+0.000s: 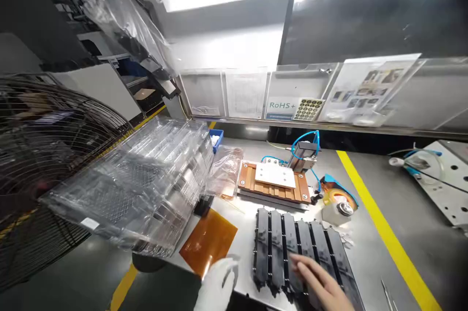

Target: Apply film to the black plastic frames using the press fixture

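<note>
My left hand (215,285), in a white glove, is at the bottom centre, beside the lower corner of an amber film sheet (210,240). Its thumb and fingers look apart, with blurred tips and nothing visible between them. My bare right hand (321,284) reaches over a row of black strip-shaped parts (290,242) lying side by side on the bench. Thumb and fingertips are brought together above the middle strips. Motion blurs them, so whether something small is pinched there I cannot make out.
Stacked clear plastic trays (146,179) stand at left, near a fan guard (54,155). Behind the strips sits a brown fixture (274,182) with a white plate and blue air hoses. A tape roll (338,199), a bottle (336,213) and tweezers (388,296) are at right.
</note>
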A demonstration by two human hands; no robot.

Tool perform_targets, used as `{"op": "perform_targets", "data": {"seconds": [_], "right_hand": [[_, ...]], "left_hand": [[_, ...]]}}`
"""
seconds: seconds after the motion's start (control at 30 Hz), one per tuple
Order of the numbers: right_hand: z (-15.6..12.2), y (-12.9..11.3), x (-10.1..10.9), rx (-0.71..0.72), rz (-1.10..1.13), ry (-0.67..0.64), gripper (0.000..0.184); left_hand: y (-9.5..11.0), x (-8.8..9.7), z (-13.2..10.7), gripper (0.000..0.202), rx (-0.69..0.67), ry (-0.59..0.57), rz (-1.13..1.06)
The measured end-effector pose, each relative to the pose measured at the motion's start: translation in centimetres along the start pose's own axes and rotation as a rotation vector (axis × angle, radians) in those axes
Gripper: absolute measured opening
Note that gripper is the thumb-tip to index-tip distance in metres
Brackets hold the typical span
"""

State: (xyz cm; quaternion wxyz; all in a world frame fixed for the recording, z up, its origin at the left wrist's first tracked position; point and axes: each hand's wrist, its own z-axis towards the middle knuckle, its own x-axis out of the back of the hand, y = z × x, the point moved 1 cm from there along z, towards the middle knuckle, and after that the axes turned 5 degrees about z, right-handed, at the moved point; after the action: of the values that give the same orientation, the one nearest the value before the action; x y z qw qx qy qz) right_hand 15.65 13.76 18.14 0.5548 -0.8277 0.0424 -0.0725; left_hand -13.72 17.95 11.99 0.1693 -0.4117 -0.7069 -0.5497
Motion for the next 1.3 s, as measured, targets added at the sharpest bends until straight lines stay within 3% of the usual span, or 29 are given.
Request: {"op": "perform_targets", "data": {"seconds": [0.1,0.2,0.33,0.4,0.5,0.6,0.73,0.8,0.87,0.93,1.03,1.13,1.3], "right_hand": [[4.4,-0.6,4.3,0.117,-0.168,0.168,0.048],[8.5,-0.7,7.3,0.182,-0.224,0.308,0.051],[11.8,-0.7,9.4,0.197,-0.248,0.405,0.053],[12.0,-0.9,9.4,0.212,-0.261,0.41,0.049],[10.6,-1.8,7.3,0.241,-0.273,0.376,0.042],[8.0,-3.5,2.5,0.263,-0.273,0.277,0.035],[5.9,-6.6,-5.7,0.459,-0.289,-0.071,0.026],[5.9,-7.9,-8.9,0.576,-0.354,-0.14,0.029],[6.6,-8.8,-10.8,0.68,-0.435,-0.157,0.04],[7.4,-9.2,-11.3,0.744,-0.494,-0.139,0.046],[8.1,-9.5,-10.4,0.755,-0.52,-0.067,0.037],[7.9,-9.8,-9.1,0.74,-0.504,-0.05,0.027],[7.3,-9.8,-8.6,0.534,-0.328,-0.066,0.02]], "left_hand": [[0.1,2.0,3.4,0.044,0.112,0.066,0.113],[-1.0,4.7,7.2,0.063,0.247,0.122,0.239],[-2.0,7.4,11.3,0.094,0.356,0.12,0.341],[-2.1,8.1,12.3,0.093,0.401,0.08,0.325],[-1.8,8.8,12.4,0.063,0.404,0.013,0.217],[-0.5,9.2,10.9,0.028,0.345,-0.045,0.084],[3.1,9.1,8.5,0.028,0.27,-0.056,-0.1],[5.4,8.7,7.9,0.03,0.187,-0.098,-0.202],[7.7,8.4,7.9,0.033,0.082,-0.159,-0.315],[9.5,8.5,7.9,0.027,0.008,-0.184,-0.376],[11.2,9.2,7.8,0.016,-0.081,-0.173,-0.311],[12.0,9.7,7.7,0.023,-0.16,-0.206,-0.273],[13.0,9.1,7.8,0.035,-0.155,-0.241,-0.259]]}}
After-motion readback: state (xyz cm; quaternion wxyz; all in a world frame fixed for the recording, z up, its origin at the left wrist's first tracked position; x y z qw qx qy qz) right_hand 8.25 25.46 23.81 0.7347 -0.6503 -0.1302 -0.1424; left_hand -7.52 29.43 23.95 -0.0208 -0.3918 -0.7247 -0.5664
